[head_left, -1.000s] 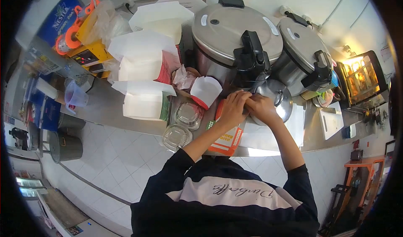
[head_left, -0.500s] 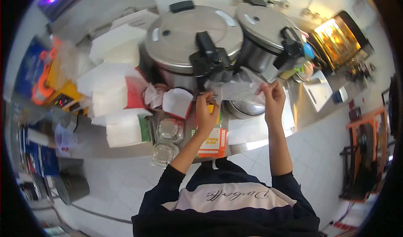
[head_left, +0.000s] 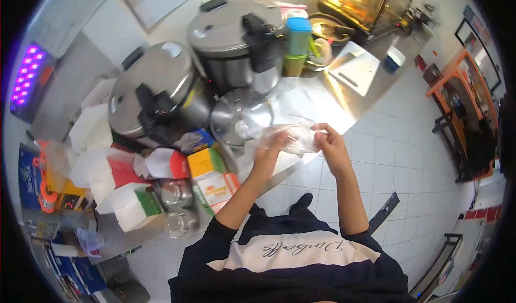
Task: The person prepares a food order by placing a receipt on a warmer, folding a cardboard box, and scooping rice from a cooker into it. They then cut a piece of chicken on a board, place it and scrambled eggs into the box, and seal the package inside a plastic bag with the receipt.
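A crumpled piece of thin clear plastic (head_left: 299,138) is stretched between my two hands above the front edge of the steel counter. My left hand (head_left: 273,150) pinches its left side between thumb and fingers. On the other side, the fingers of my right hand (head_left: 330,146) are closed on it. Just beyond my left hand sits a round, shiny steel bowl (head_left: 226,121), partly overlapped by the plastic. A white sheet (head_left: 317,101) lies on the counter behind my hands.
Two large lidded cookers (head_left: 156,85) (head_left: 231,26) stand at the back. Left are food boxes (head_left: 212,187) and clear plastic containers (head_left: 180,222). Stacked tubs (head_left: 296,42), a white cutting board (head_left: 356,69) and a lit display case (head_left: 357,2) are farther right.
The view has turned to the right, with the cookers and boxes now farther left. My hands have come closer together, and the plastic between them is more bunched up.
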Motion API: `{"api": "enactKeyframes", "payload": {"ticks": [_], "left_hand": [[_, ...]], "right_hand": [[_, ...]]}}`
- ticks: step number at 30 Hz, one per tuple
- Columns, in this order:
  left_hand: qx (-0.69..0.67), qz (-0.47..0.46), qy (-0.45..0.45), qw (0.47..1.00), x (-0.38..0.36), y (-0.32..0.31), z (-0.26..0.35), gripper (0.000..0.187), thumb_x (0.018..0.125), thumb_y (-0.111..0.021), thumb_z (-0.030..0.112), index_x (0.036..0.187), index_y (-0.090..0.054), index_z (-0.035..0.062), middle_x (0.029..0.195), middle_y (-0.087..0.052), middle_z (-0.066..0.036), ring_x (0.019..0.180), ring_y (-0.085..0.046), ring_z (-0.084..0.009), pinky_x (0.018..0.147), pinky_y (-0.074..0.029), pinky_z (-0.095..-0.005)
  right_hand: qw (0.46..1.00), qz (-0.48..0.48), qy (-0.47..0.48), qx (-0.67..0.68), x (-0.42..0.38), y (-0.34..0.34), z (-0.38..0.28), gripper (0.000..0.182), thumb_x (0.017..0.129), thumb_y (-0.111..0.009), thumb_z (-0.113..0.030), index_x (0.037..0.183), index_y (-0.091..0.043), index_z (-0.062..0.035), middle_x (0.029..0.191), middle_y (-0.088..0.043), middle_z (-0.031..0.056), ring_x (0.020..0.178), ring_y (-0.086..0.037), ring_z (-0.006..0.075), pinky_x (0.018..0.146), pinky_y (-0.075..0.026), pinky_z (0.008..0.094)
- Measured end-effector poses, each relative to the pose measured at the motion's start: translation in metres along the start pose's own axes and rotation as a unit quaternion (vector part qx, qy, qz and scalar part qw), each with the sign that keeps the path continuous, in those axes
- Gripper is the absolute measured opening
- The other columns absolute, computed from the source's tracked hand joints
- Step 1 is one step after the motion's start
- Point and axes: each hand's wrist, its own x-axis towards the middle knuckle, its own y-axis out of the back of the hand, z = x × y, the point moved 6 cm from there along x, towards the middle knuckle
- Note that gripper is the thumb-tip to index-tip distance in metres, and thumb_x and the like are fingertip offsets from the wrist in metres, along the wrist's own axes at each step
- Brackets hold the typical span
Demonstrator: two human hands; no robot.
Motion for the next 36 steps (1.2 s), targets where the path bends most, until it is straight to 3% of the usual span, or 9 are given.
{"api": "enactKeyframes", "payload": {"ticks": [4, 9, 13, 17, 20, 23, 27, 30, 36], "left_hand": [[-0.053, 0.027, 0.032, 0.998, 0.031, -0.117, -0.031, 0.015, 0.089, -0.060, 0.022, 0.091, -0.058, 0.0075, 0.071, -0.054, 0.002, 0.058, -0.050, -0.0047, 0.050, -0.042, -0.0223], [0.020, 0.014, 0.071, 0.997, 0.074, -0.261, -0.091, 0.016, 0.087, -0.063, 0.024, 0.088, -0.057, 0.0090, 0.061, -0.048, 0.006, 0.039, -0.033, -0.0015, 0.031, -0.025, -0.0204], [0.032, -0.043, 0.012, 0.998, 0.112, -0.350, -0.140, 0.014, 0.087, -0.063, 0.022, 0.086, -0.060, 0.0084, 0.061, -0.051, 0.005, 0.042, -0.039, -0.0009, 0.031, -0.023, -0.0185], [0.051, -0.048, -0.010, 0.997, 0.157, -0.404, -0.181, 0.022, 0.086, -0.063, 0.024, 0.084, -0.062, 0.0022, 0.062, -0.058, -0.001, 0.043, -0.048, -0.0084, 0.038, -0.036, -0.0245], [0.551, -0.182, 0.102, 0.808, 0.190, -0.428, -0.199, 0.029, 0.085, -0.065, 0.027, 0.074, -0.063, -0.0001, 0.055, -0.056, -0.006, 0.045, -0.051, -0.0145, 0.045, -0.041, -0.0291], [0.600, -0.207, -0.049, 0.772, 0.211, -0.474, -0.192, 0.033, 0.081, -0.069, 0.029, 0.070, -0.060, -0.0009, 0.047, -0.050, -0.005, 0.049, -0.056, -0.0134, 0.048, -0.043, -0.0268], [0.473, -0.202, -0.152, 0.844, 0.231, -0.560, -0.188, 0.022, 0.076, -0.073, 0.018, 0.079, -0.061, 0.0002, 0.057, -0.057, -0.006, 0.058, -0.061, -0.0129, 0.052, -0.048, -0.0253], [0.408, -0.360, -0.184, 0.818, 0.253, -0.640, -0.221, 0.022, 0.074, -0.074, 0.011, 0.089, -0.060, 0.0017, 0.074, -0.063, -0.008, 0.067, -0.062, -0.0148, 0.058, -0.052, -0.0263], [0.317, -0.455, -0.106, 0.825, 0.347, -0.762, -0.290, 0.031, 0.076, -0.072, 0.012, 0.099, -0.057, 0.0005, 0.088, -0.062, -0.011, 0.082, -0.063, -0.0183, 0.069, -0.053, -0.0289]], "right_hand": [[0.992, -0.114, -0.037, 0.025, -0.031, 0.111, 0.001, 0.035, 0.083, -0.065, -0.019, 0.113, -0.058, -0.0008, 0.093, -0.063, 0.0051, 0.088, -0.057, 0.0121, 0.080, -0.045, 0.0266], [0.979, 0.052, 0.019, 0.194, -0.049, 0.263, -0.002, 0.034, 0.079, -0.069, -0.008, 0.108, -0.058, 0.0035, 0.094, -0.065, 0.0069, 0.088, -0.060, 0.0134, 0.085, -0.044, 0.0292], [0.982, 0.055, 0.005, 0.179, -0.066, 0.352, -0.004, 0.033, 0.081, -0.067, -0.010, 0.109, -0.058, 0.0032, 0.092, -0.065, 0.0102, 0.085, -0.062, 0.0163, 0.081, -0.047, 0.0289], [0.970, 0.155, -0.012, 0.185, -0.058, 0.433, 0.013, 0.023, 0.080, -0.069, -0.013, 0.096, -0.062, 0.0026, 0.083, -0.064, 0.0073, 0.074, -0.060, 0.0136, 0.070, -0.047, 0.0262], [0.953, 0.239, 0.004, 0.187, -0.043, 0.493, 0.023, 0.019, 0.081, -0.068, -0.015, 0.087, -0.062, 0.0016, 0.076, -0.062, 0.0050, 0.069, -0.057, 0.0117, 0.063, -0.045, 0.0247], [0.941, 0.302, 0.026, 0.153, -0.021, 0.546, 0.014, 0.021, 0.081, -0.069, -0.020, 0.082, -0.062, 0.0003, 0.073, -0.061, 0.0043, 0.066, -0.056, 0.0099, 0.060, -0.043, 0.0240], [0.922, 0.359, 0.048, 0.140, 0.015, 0.620, -0.001, 0.019, 0.080, -0.070, -0.018, 0.082, -0.062, -0.0002, 0.072, -0.061, 0.0042, 0.065, -0.056, 0.0104, 0.060, -0.044, 0.0244], [0.914, 0.386, 0.061, 0.105, 0.039, 0.676, -0.026, 0.017, 0.080, -0.070, -0.014, 0.084, -0.062, 0.0001, 0.075, -0.063, 0.0053, 0.069, -0.058, 0.0117, 0.062, -0.046, 0.0246], [0.913, 0.381, 0.105, 0.101, 0.087, 0.799, -0.075, 0.022, 0.078, -0.070, -0.006, 0.096, -0.059, 0.0021, 0.090, -0.065, 0.0106, 0.082, -0.063, 0.0148, 0.067, -0.052, 0.0261]]}}
